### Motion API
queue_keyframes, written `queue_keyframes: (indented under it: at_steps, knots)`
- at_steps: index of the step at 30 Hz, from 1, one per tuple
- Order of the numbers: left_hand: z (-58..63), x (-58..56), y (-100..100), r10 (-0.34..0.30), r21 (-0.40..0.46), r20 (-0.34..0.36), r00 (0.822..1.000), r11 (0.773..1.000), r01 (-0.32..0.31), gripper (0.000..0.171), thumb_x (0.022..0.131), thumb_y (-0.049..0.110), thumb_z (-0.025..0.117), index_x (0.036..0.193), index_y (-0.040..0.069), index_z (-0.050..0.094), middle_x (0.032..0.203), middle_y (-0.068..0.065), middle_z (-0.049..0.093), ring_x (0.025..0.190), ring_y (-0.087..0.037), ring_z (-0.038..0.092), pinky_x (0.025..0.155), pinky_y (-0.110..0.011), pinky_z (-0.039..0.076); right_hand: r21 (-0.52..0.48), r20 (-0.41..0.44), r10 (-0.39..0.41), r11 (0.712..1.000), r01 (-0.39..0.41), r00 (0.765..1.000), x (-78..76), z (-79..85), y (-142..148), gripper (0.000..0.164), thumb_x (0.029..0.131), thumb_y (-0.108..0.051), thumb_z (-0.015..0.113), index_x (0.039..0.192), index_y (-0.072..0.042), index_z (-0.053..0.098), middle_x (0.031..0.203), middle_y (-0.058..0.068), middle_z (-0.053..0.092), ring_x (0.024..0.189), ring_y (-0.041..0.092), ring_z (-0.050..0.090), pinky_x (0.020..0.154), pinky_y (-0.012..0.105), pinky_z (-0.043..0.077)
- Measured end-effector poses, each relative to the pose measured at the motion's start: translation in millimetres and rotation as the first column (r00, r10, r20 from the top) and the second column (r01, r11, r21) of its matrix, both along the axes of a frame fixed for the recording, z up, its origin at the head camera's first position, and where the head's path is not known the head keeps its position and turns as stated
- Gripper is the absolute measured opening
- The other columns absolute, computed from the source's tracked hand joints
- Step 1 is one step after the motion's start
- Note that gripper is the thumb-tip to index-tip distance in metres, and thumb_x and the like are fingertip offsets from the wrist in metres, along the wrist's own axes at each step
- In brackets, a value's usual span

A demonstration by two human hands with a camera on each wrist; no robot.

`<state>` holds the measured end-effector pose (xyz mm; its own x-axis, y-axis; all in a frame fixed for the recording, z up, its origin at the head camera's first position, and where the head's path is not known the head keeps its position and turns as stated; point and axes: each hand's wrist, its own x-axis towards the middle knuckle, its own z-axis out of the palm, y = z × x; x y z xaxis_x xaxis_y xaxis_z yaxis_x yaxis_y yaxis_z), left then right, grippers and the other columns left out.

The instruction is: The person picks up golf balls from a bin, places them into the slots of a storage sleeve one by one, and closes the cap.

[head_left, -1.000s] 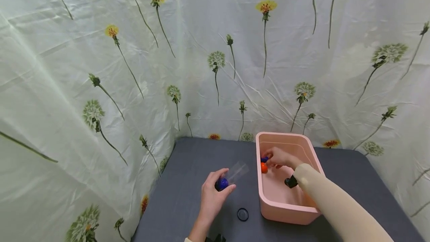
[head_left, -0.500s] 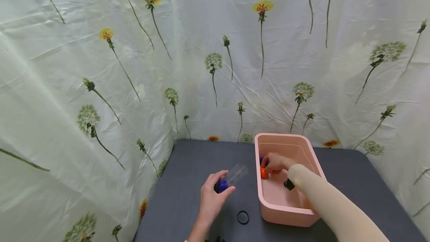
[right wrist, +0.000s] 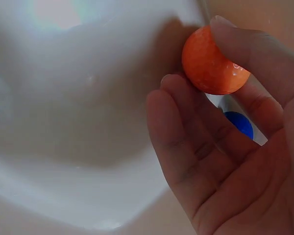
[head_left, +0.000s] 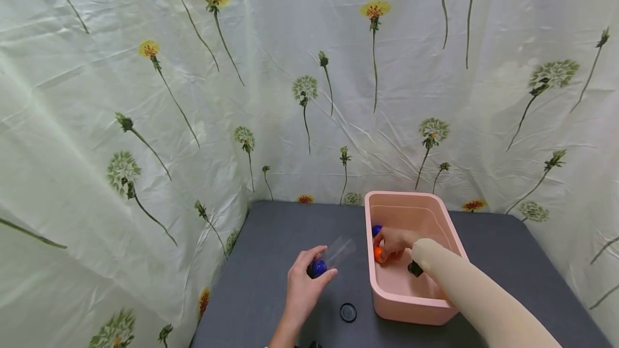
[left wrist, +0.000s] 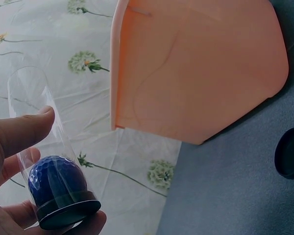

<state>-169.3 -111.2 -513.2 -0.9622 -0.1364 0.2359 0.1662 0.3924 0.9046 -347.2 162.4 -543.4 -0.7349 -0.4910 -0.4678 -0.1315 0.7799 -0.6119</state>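
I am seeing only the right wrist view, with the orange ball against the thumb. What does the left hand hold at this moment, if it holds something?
Observer: The left hand holds a clear tube.
Operator: Thank you. Is there something inside this tube?
Observer: Yes, a blue ball sits inside it, at the end with the dark cap.
Operator: And is some other small part lying outside the bin?
Observer: One round dark piece lies on the grey table, just left of the near end of the pink bin.
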Motion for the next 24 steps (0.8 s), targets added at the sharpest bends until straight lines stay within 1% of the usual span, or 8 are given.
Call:
queue_keyframes:
  at_steps: [4, 7, 9, 13, 17, 20, 24]
  knots:
    - [0.4, 0.3, 1, -0.006, 0.007, -0.005, 1.0, 1.0, 0.006, 0.052, 0.076, 0.028, 0.09, 0.123, 0.037, 0.069, 0.111, -0.004, 0.065, 0.103, -0.015, 0.06, 0.087, -0.038, 0.053, -0.022, -0.01, 0.008, 1.0, -0.008, 1.0, 1.5, 5.6, 4, 0.034, 0.078, -0.004, 0.083, 0.109, -0.011, 0.07, 0.08, 0.006, 0.063, 0.067, 0.023, 0.061, 0.067, 0.045, 0.059]
    - [0.5, 0.2, 1, -0.007, 0.01, -0.006, 1.0, 1.0, 0.007, 0.052, 0.076, 0.029, 0.09, 0.122, 0.037, 0.069, 0.11, -0.001, 0.065, 0.103, -0.015, 0.061, 0.087, -0.038, 0.053, -0.044, -0.018, 0.01, 0.999, -0.011, 1.0, 1.4, 10.0, 7, 0.033, 0.078, -0.003, 0.083, 0.108, -0.012, 0.071, 0.079, 0.006, 0.064, 0.063, 0.023, 0.058, 0.066, 0.046, 0.059]
    - [0.4, -0.1, 2, -0.007, 0.009, -0.008, 1.0, 1.0, 0.007, 0.051, 0.076, 0.029, 0.09, 0.122, 0.038, 0.069, 0.108, 0.003, 0.064, 0.103, -0.015, 0.061, 0.085, -0.038, 0.053, -0.064, -0.035, 0.02, 0.998, -0.023, 0.999, 1.4, 12.6, 9, 0.033, 0.078, -0.002, 0.083, 0.107, -0.012, 0.071, 0.077, 0.007, 0.065, 0.06, 0.025, 0.057, 0.065, 0.048, 0.059]
    - [1.3, 0.0, 2, -0.007, 0.009, -0.014, 1.0, 1.0, 0.007, 0.051, 0.076, 0.03, 0.09, 0.122, 0.039, 0.069, 0.106, 0.01, 0.062, 0.102, -0.014, 0.06, 0.084, -0.036, 0.053, -0.116, -0.083, 0.052, 0.991, -0.061, 0.995, 1.4, 20.2, 14, 0.034, 0.077, 0.0, 0.082, 0.108, -0.007, 0.071, 0.077, 0.009, 0.064, 0.055, 0.026, 0.056, 0.06, 0.048, 0.058]
    - [1.4, 1.1, 2, -0.005, 0.012, -0.024, 1.0, 1.0, 0.005, 0.052, 0.076, 0.03, 0.09, 0.122, 0.039, 0.068, 0.106, 0.012, 0.061, 0.101, -0.013, 0.06, 0.084, -0.035, 0.053, -0.166, -0.117, 0.064, 0.983, -0.083, 0.991, 1.6, 25.1, 17, 0.035, 0.077, 0.001, 0.081, 0.109, -0.002, 0.07, 0.078, 0.009, 0.062, 0.053, 0.022, 0.053, 0.054, 0.041, 0.056]
    - [0.7, 2.5, 2, -0.003, 0.011, -0.033, 0.999, 1.0, 0.004, 0.052, 0.076, 0.027, 0.09, 0.122, 0.038, 0.069, 0.105, 0.012, 0.062, 0.1, -0.013, 0.06, 0.084, -0.035, 0.053, -0.19, -0.133, 0.066, 0.978, -0.091, 0.989, 2.4, 27.3, 19, 0.035, 0.076, 0.001, 0.082, 0.109, -0.002, 0.07, 0.078, 0.009, 0.061, 0.053, 0.019, 0.052, 0.053, 0.036, 0.055]
    - [-1.3, 4.3, 3, 0.001, -0.003, -0.034, 0.999, 1.0, -0.001, 0.052, 0.076, 0.027, 0.09, 0.122, 0.037, 0.069, 0.105, 0.011, 0.061, 0.099, -0.013, 0.06, 0.084, -0.034, 0.053, -0.209, -0.174, 0.09, 0.97, -0.126, 0.981, 5.1, 31.8, 21, 0.034, 0.078, 0.001, 0.081, 0.109, -0.003, 0.069, 0.079, 0.007, 0.063, 0.054, 0.018, 0.054, 0.053, 0.035, 0.054]
